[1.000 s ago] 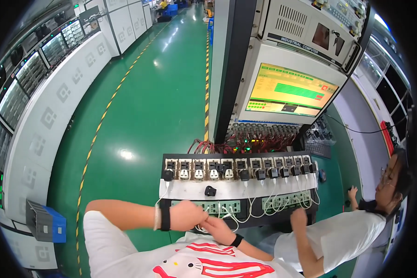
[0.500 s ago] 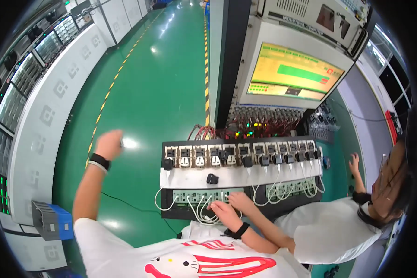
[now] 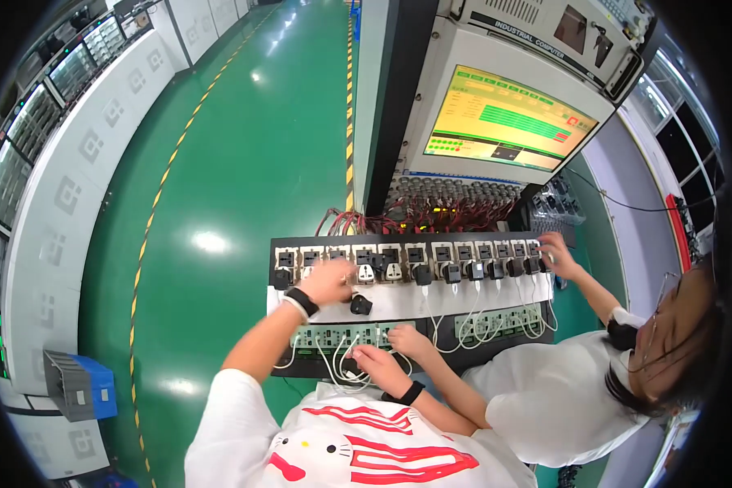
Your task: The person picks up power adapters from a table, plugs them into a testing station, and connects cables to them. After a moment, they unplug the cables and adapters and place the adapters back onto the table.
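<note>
My left hand (image 3: 329,282), wearing a black and a white wristband, reaches over the left part of the socket row (image 3: 366,264). Its fingers are smeared by motion, so I cannot tell whether they hold anything. A loose black charger (image 3: 361,305) lies on the white strip just below it. My right hand (image 3: 380,368), with a black wristband, is closed low among white cables (image 3: 333,358). Something dark shows by its fingertips, too unclear to name. Above it runs a green circuit board (image 3: 317,335) with white cables plugged in. Black chargers (image 3: 451,274) fill the right sockets.
A co-worker at my right has one hand (image 3: 411,342) on the green board and another hand (image 3: 557,254) at the rightmost socket. Behind stands a cabinet with a lit screen (image 3: 508,122) and red wires (image 3: 455,220). A grey-blue crate (image 3: 81,386) is at the left.
My left hand has swung in from the far left to the sockets. My right hand has shifted slightly left. The co-worker's far hand has moved to the rightmost socket; the view has shifted a little.
</note>
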Motion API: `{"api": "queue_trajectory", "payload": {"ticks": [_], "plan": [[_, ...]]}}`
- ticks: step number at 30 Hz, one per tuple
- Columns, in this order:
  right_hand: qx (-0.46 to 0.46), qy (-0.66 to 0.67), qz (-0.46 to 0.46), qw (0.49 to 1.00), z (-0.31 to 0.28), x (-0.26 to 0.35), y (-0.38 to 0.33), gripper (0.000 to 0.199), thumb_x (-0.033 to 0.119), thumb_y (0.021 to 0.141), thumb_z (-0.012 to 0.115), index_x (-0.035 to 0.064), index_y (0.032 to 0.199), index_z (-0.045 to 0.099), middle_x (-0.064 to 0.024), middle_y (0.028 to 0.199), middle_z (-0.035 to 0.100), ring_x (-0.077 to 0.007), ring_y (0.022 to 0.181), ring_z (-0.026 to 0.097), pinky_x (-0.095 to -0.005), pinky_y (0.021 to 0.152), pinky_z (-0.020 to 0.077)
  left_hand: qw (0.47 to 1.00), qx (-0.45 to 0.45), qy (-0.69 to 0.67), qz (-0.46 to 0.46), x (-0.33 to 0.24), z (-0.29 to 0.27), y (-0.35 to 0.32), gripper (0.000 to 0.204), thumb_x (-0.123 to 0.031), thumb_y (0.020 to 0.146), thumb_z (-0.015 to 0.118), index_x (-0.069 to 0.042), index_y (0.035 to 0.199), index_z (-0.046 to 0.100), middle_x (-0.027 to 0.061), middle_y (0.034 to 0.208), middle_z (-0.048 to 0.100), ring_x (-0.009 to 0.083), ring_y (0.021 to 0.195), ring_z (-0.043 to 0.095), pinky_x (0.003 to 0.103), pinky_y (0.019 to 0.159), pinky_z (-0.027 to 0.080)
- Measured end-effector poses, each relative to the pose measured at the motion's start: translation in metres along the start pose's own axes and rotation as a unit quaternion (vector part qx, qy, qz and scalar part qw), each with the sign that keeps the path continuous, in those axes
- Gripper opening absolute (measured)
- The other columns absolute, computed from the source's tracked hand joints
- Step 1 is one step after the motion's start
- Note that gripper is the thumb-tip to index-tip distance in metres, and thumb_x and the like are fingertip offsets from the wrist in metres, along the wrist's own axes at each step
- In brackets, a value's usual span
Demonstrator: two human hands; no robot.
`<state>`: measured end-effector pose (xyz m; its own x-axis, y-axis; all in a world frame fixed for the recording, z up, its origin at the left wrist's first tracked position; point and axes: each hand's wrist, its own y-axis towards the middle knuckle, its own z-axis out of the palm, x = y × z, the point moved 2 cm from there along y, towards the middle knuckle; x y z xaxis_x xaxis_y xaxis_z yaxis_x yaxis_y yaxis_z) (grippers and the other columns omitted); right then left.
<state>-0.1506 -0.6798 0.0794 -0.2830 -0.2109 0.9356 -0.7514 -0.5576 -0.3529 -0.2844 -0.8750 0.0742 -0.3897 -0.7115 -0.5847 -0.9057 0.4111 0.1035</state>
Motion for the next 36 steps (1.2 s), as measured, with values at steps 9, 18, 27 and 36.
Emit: {"api": "queue_trajectory", "payload": {"ticks": [9, 18, 27, 36], "plan": [[-0.038, -0.095, -0.015, 0.995, -0.010, -0.005, 0.000, 0.042, 0.030, 0.091, 0.052, -0.0001, 0.121, 0.052, -0.0179, 0.106, 0.060, -0.0277, 0.098, 0.057, -0.0324, 0.086, 0.0440, 0.936, 0.204, 0.279, -0.060, 0.091, -0.047, -0.073, 0.042, -0.003, 0.075, 0.056, -0.026, 0.110, 0.058, 0.0027, 0.113, 0.053, 0.0270, 0.095, 0.059, 0.044, 0.077, 0.045], [-0.028, -0.131, -0.076, 0.988, -0.009, 0.017, -0.016, 0.050, 0.027, 0.090, 0.054, 0.0020, 0.132, 0.042, -0.0183, 0.122, 0.054, -0.0302, 0.112, 0.052, -0.0352, 0.095, 0.0405, 0.940, 0.190, 0.261, 0.107, -0.026, -0.084, -0.048, 0.020, -0.018, 0.065, 0.065, -0.011, 0.083, 0.058, 0.0051, 0.086, 0.058, 0.0259, 0.085, 0.056, 0.039, 0.077, 0.044], [0.059, 0.014, 0.013, 0.998, 0.013, 0.012, -0.012, 0.028, 0.022, 0.095, 0.049, -0.0024, 0.106, 0.058, -0.0111, 0.096, 0.064, -0.0202, 0.087, 0.059, -0.0298, 0.079, 0.0457, 0.914, 0.226, 0.260, 0.212, -0.141, -0.031, -0.066, 0.016, -0.014, 0.067, 0.064, -0.006, 0.080, 0.057, 0.0088, 0.082, 0.056, 0.0248, 0.068, 0.060, 0.035, 0.061, 0.048], [0.085, -0.032, -0.098, 0.991, 0.031, 0.036, -0.019, 0.032, 0.028, 0.095, 0.048, -0.0024, 0.097, 0.058, -0.0205, 0.084, 0.061, -0.0314, 0.074, 0.059, -0.0339, 0.069, 0.0456, 0.935, 0.309, 0.130, 0.115, -0.140, -0.066, -0.087, 0.018, -0.015, 0.069, 0.062, -0.005, 0.083, 0.056, 0.0116, 0.074, 0.061, 0.0311, 0.068, 0.063, 0.041, 0.056, 0.049]]}}
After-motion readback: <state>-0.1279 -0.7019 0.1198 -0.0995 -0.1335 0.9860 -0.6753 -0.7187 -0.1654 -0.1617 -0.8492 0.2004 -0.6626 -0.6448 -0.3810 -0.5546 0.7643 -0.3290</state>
